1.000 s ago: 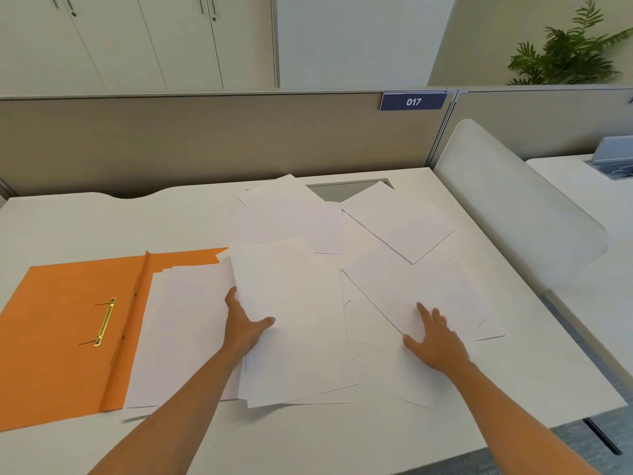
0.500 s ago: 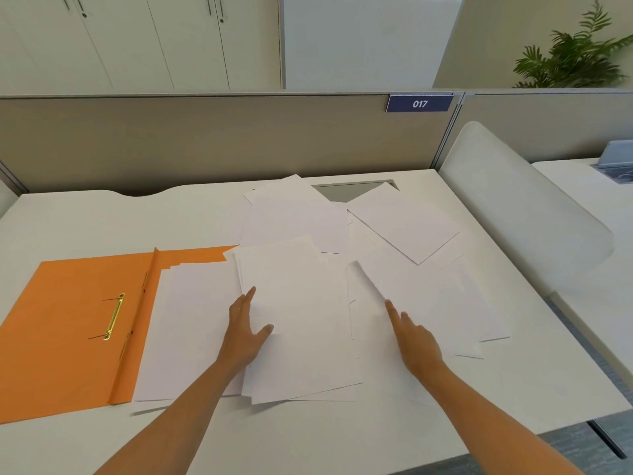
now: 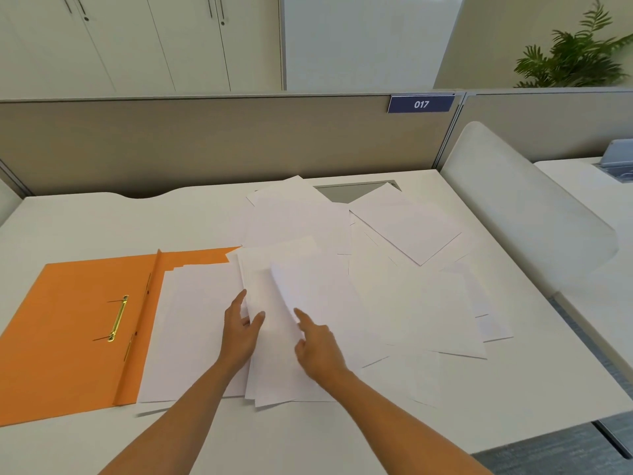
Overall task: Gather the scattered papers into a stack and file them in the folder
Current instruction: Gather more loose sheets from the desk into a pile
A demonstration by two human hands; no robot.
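Note:
Several white sheets of paper (image 3: 404,296) lie scattered and overlapping across the middle and right of the white desk (image 3: 102,221). An orange folder (image 3: 68,323) lies open at the left, with a brass fastener (image 3: 118,318) on its left half and a few sheets over its right half. My left hand (image 3: 241,329) rests flat on a small pile (image 3: 270,371) in front of me, fingers apart, thumb on the top sheet. My right hand (image 3: 317,344) is beside it, dragging one sheet (image 3: 308,289) whose left edge curls up over the pile.
A beige partition (image 3: 205,142) with a blue "017" tag (image 3: 420,104) closes the desk's far side. A white curved divider (image 3: 520,207) borders the right. A grey cable hatch (image 3: 346,192) is partly under papers. Another desk (image 3: 582,173) stands at right.
My right hand has slid left from the right-hand sheets to beside my left hand, bringing a sheet that now curls over the pile. My left hand stayed on the pile.

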